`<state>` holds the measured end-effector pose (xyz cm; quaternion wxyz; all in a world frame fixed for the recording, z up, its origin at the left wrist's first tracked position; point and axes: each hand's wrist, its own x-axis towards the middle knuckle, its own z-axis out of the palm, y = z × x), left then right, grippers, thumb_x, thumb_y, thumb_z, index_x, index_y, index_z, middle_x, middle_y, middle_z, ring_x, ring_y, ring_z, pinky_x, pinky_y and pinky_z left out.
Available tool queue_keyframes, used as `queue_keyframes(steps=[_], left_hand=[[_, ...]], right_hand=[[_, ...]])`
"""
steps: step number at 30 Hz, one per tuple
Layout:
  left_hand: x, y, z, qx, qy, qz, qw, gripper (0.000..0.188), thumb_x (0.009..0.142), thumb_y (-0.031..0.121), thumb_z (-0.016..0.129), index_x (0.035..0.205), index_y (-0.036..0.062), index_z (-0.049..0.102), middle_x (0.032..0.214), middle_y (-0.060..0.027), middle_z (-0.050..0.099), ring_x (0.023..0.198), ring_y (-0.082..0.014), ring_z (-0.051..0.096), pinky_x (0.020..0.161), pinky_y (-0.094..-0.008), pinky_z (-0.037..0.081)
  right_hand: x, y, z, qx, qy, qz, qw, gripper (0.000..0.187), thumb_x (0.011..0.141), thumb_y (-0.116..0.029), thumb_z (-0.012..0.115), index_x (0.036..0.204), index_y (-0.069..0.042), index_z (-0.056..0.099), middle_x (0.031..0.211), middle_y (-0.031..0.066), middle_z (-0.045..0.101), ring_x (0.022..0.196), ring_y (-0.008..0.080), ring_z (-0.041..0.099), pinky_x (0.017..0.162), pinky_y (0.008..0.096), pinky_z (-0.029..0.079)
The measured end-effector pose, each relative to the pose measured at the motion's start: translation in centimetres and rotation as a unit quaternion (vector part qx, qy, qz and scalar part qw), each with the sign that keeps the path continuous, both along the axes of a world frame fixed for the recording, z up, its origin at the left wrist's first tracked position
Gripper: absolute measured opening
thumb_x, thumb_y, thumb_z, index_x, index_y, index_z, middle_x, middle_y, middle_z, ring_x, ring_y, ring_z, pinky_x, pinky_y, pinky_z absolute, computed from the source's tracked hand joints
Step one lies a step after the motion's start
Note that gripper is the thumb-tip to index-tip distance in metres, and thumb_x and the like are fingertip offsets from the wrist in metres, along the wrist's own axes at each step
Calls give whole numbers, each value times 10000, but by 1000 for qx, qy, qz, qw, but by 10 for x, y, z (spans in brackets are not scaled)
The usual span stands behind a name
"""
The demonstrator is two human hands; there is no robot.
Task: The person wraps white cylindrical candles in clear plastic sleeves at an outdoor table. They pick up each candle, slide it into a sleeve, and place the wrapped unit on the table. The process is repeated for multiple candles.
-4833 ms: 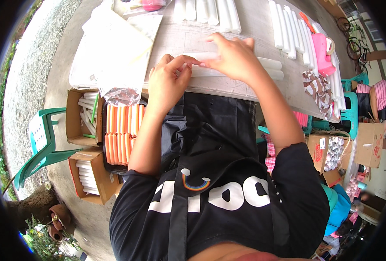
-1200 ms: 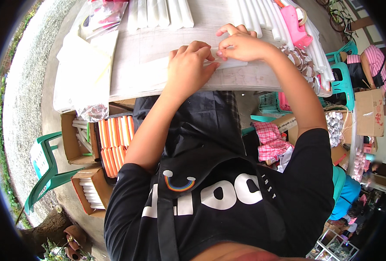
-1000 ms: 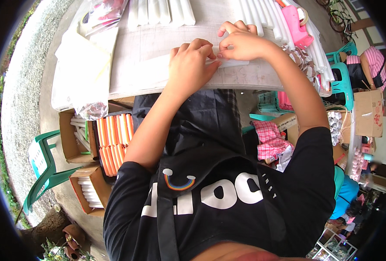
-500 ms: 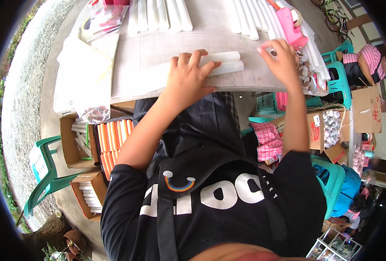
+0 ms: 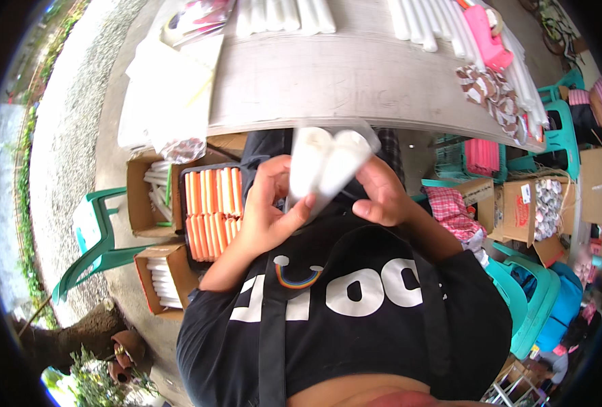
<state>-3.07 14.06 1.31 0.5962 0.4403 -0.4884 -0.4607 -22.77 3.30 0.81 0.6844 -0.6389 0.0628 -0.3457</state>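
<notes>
**White candles, wrapped in clear film, held up at chest height**

White and waxy, two thick candles (image 5: 325,166) side by side inside a clear plastic wrap, lifted off the table and raised close to the camera, in front of the black shirt and just below the table's near edge. Blurred at the top ends from nearness. Gripped from the left by the left hand (image 5: 270,214), fingers curled around the lower part, thumb pressed against the front of the bundle. Gripped from the right by the right hand (image 5: 382,197), fingers folded in against the wrap at the lower end, closed on it rather than spread. Both hands touching the bundle, nearly meeting beneath it.

Behind, a pale wooden table (image 5: 355,81), bare across its middle. Along the far edge, rows of more white candles (image 5: 284,13), another run slanting down the right side (image 5: 443,27). Near those, a pink object (image 5: 484,37) and a brown-and-white patterned packet (image 5: 491,88). At the table's left end, a heap of clear plastic sheets (image 5: 168,88).

Below the table to the left, a tray of orange candles (image 5: 213,210), flanked by cardboard boxes of white ones (image 5: 153,197) (image 5: 162,281). Further left, a green plastic chair (image 5: 101,237) on gravel. To the right, teal chairs (image 5: 528,298) and open cardboard boxes (image 5: 532,210).
</notes>
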Motion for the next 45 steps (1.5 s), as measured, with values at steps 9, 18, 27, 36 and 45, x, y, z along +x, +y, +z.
queue_keyframes(steps=[9, 18, 27, 36, 45], left_hand=[[35, 14, -7, -122, -265, 106, 950, 495, 773, 45, 784, 1205, 15, 545, 1321, -195, 493, 1142, -309, 575, 968, -424, 475], [24, -3, -16, -301, -171, 183, 920, 743, 772, -64, 800, 1373, 53, 378, 1255, -217, 528, 1122, -320, 604, 914, -413, 541], [36, -7, -1, -263, -250, 192, 912, 380, 770, 40, 813, 1106, 40, 634, 1079, -177, 625, 953, -297, 653, 784, -363, 535], [33, -4, -11, -133, -60, 164, 976, 95, 872, -1, 735, 938, 20, 670, 1101, -140, 600, 997, -205, 603, 848, -310, 495], [17, -4, -16, -71, 125, 146, 979, 128, 902, -49, 640, 1000, 30, 660, 1092, -71, 573, 1032, -153, 574, 908, -288, 468]], right_hand=[[50, 4, 4, -181, -4, -106, 978, 422, 829, -4, 776, 1195, 6, 567, 1124, 146, 642, 998, 218, 656, 866, 330, 534], [62, 14, -23, -210, -120, -181, 953, 607, 804, 59, 755, 1329, -31, 464, 1218, 221, 623, 1064, 301, 654, 874, 395, 550], [70, 5, -5, -257, -91, -150, 950, 429, 832, 1, 763, 1212, -54, 573, 1188, 214, 632, 1023, 294, 660, 844, 374, 550], [80, 20, -11, 4, -75, -103, 992, 97, 935, -19, 679, 1030, -9, 664, 1168, 161, 676, 1056, 218, 667, 875, 327, 546], [79, 22, 2, 316, -47, -48, 946, 436, 960, -60, 604, 1378, -46, 481, 1134, 107, 664, 1053, 145, 613, 945, 316, 473]])
